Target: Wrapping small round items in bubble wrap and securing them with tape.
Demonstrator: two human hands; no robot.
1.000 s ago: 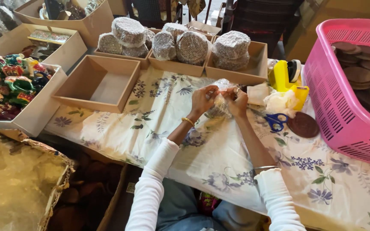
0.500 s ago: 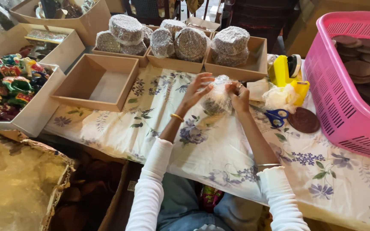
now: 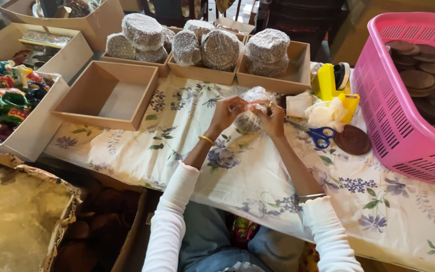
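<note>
Your left hand has closed back in: both hands' fingers now pinch the top of the clear bubble-wrapped round bundle, w/ right hand gripping too, mid-table above the floral cloth. Wrap looks nearly sealed.

Worktable layout, hands at centre

The wrapped bundle sits between the left hand and right hand above the tablecloth. Far behind stand trays of wrapped stacks; an empty box lies left; scissors, a disc and the basket lie right.
</note>
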